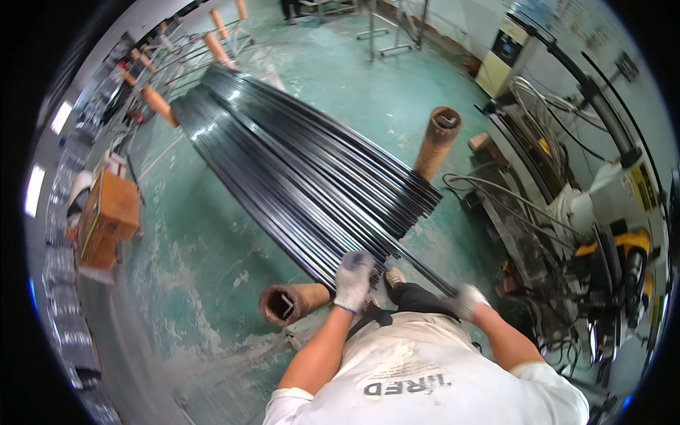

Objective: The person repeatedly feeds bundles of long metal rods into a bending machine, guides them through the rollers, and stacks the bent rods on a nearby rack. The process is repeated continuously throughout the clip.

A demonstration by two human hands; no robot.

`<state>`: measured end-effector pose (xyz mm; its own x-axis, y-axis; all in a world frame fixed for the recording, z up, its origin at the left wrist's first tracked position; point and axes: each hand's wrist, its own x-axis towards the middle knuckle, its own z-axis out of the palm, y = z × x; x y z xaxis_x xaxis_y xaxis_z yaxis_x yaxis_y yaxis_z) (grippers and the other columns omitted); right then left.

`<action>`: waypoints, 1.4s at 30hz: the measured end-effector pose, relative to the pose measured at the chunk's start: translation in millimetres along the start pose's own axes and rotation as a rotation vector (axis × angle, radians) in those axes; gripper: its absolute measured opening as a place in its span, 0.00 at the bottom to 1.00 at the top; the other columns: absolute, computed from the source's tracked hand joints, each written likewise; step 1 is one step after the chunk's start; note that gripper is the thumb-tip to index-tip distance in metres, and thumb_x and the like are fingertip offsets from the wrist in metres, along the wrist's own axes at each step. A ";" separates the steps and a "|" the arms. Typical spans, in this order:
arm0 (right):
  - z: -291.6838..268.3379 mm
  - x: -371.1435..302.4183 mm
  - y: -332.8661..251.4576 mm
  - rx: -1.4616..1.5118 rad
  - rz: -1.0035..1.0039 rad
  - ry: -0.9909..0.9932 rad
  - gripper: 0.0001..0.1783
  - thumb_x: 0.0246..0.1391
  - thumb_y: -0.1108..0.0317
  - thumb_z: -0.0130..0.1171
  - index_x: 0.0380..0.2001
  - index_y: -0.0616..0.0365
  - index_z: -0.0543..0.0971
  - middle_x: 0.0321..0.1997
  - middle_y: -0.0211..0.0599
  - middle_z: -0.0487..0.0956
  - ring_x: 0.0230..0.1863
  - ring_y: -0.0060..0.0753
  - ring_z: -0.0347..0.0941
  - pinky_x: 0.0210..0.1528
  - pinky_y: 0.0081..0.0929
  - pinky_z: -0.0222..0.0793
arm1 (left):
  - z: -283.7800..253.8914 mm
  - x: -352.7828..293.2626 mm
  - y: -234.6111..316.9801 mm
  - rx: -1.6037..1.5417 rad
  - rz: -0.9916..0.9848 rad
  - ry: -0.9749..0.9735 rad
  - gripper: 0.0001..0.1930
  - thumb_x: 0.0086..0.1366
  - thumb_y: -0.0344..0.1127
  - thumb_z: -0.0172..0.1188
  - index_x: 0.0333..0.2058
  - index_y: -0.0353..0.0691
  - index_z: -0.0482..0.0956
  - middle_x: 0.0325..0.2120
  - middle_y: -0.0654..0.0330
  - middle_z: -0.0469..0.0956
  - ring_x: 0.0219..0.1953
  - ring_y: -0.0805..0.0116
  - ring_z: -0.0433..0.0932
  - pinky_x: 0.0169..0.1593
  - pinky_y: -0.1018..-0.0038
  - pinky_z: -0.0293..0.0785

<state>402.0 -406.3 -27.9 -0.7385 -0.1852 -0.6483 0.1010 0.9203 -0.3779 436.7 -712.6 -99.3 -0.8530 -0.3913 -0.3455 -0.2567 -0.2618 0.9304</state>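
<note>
A wide layer of long, dark, shiny metal tubes (283, 170) lies side by side, running from in front of me to the far left. My right hand (467, 302), in a whitish work glove, is closed around the near end of one tube (426, 271), which sticks out toward me past the others. At the near left ends of the layer is my left hand (354, 280), in a glove with a greyed front. It touches the tubes there, but its fingers are blurred and their grip is not clear.
Brown cardboard cylinders (436, 142) flank the tubes, another cylinder (294, 303) being near my left arm. To the right stands a machine (538, 212) with hoses and cables. An orange-brown box (110, 205) sits at left, and a water dispenser (504, 53) at the far right.
</note>
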 end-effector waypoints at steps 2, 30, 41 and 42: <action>1.9 -100.5 91.8 -0.117 0.217 0.036 0.27 0.61 0.43 0.68 0.48 0.56 0.90 0.42 0.54 0.90 0.45 0.56 0.88 0.49 0.51 0.83 | -9.1 35.6 -9.4 -0.135 -0.205 -0.007 0.07 0.75 0.35 0.63 0.43 0.38 0.82 0.37 0.58 0.84 0.34 0.67 0.85 0.40 0.68 0.84; -9.8 -281.2 527.3 2.455 -0.443 1.507 0.33 0.57 0.69 0.51 0.65 0.74 0.75 0.65 0.57 0.82 0.67 0.55 0.79 0.76 0.51 0.73 | 492.1 -125.9 154.5 -0.442 -0.080 -1.002 0.19 0.78 0.39 0.66 0.61 0.39 0.77 0.46 0.62 0.83 0.52 0.59 0.81 0.74 0.48 0.70; -145.0 -289.9 581.4 2.386 -0.428 1.896 0.13 0.73 0.69 0.65 0.57 0.58 0.83 0.52 0.35 0.88 0.56 0.42 0.84 0.62 0.46 0.83 | 646.4 -38.3 165.4 -0.341 -0.061 -1.162 0.20 0.81 0.41 0.61 0.60 0.30 0.80 0.50 0.55 0.83 0.58 0.55 0.81 0.76 0.48 0.72; -166.2 -290.7 580.9 2.391 -0.259 1.989 0.10 0.73 0.68 0.67 0.52 0.56 0.84 0.47 0.33 0.87 0.50 0.38 0.83 0.56 0.45 0.83 | 658.0 -28.7 159.3 -0.319 -0.049 -1.158 0.20 0.81 0.41 0.61 0.60 0.30 0.80 0.51 0.55 0.84 0.58 0.55 0.81 0.75 0.48 0.72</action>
<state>564.5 239.4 50.9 -0.1240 0.9132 -0.3883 -0.8013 -0.3229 -0.5036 121.2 -162.6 139.7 -0.7893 0.6076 0.0881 -0.3157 -0.5247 0.7906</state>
